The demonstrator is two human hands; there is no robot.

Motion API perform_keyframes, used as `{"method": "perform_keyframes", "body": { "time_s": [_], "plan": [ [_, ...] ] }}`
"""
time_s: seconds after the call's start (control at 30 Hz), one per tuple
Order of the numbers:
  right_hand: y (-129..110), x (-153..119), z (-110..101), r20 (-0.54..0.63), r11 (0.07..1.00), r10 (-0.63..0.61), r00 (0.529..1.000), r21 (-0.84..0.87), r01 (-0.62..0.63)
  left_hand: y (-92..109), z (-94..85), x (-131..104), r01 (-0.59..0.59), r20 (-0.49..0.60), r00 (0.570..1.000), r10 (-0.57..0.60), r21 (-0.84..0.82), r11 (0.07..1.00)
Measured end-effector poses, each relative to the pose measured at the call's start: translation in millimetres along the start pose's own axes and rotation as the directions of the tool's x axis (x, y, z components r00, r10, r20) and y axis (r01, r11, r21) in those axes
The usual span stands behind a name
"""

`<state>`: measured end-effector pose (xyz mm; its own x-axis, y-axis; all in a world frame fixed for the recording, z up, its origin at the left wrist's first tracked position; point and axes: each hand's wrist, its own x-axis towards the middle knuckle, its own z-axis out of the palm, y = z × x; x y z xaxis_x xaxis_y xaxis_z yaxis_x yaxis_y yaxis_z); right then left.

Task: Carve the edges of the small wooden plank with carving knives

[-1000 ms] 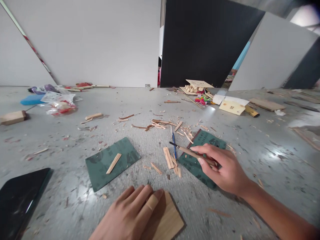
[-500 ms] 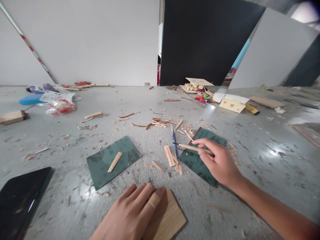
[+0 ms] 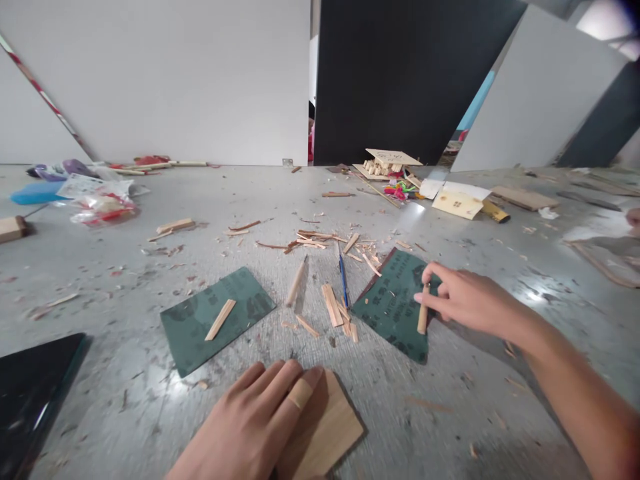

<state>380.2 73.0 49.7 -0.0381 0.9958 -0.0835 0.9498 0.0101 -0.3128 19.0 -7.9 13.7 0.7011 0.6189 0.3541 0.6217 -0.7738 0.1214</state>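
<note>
My left hand (image 3: 250, 417) lies over the left side of a flat wooden board (image 3: 337, 420) and holds it near the bottom edge of the view. A tan bandage (image 3: 300, 393) is wrapped round one finger. My right hand (image 3: 463, 297) pinches a short wooden stick (image 3: 423, 313) by its upper end, over the right sheet of green sandpaper (image 3: 390, 310). Left of that sheet lie a blue pen-like tool (image 3: 343, 277) and a wooden-handled carving tool (image 3: 297, 283), its dark tip pointing away. Small wood strips (image 3: 332, 305) lie between the sheets.
A second sandpaper sheet (image 3: 185, 350) carries one wood strip (image 3: 220, 320). At the left edge lies a black glossy device (image 3: 35, 400). Wood shavings (image 3: 315, 240) are scattered ahead. Plastic bags (image 3: 105, 203) and a stacked-stick model (image 3: 383, 167) stand farther back, before upright panels (image 3: 165, 80).
The carving tool has left my right hand and now lies on the table to the left. My right hand has shifted right and now pinches a short wooden stick. My left hand stays on the board.
</note>
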Motion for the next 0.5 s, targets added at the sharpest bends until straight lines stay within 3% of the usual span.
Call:
{"method": "perform_keyframes", "body": {
  "time_s": [0.17, 0.3, 0.4, 0.5],
  "plan": [
    [-0.6, 2.0, 8.5, 0.06, 0.989, -0.055, 0.997, 0.14, 0.046, -0.5, 1.0, 1.1, -0.015, 0.031, 0.999, 0.017, -0.054, 0.998],
    [-13.7, -1.4, 4.9, -0.02, 0.928, -0.119, 0.993, 0.353, 0.118, -1.6, 0.8, 2.7, 0.008, 0.117, 0.993, 0.008, -0.135, 0.991],
    [-29.5, -11.5, 9.1, -0.136, 0.694, -0.243, 0.96, 0.667, 0.27, -1.7, -0.6, 4.3, 0.003, 0.127, 0.992, 0.017, -0.161, 0.987],
    [-47.3, -23.3, 21.9, -0.124, 0.342, -0.354, 0.927, 0.905, 0.252, -2.1, -0.6, 4.7, -0.01, 0.105, 0.994, 0.025, -0.144, 0.989]
  ]
}}
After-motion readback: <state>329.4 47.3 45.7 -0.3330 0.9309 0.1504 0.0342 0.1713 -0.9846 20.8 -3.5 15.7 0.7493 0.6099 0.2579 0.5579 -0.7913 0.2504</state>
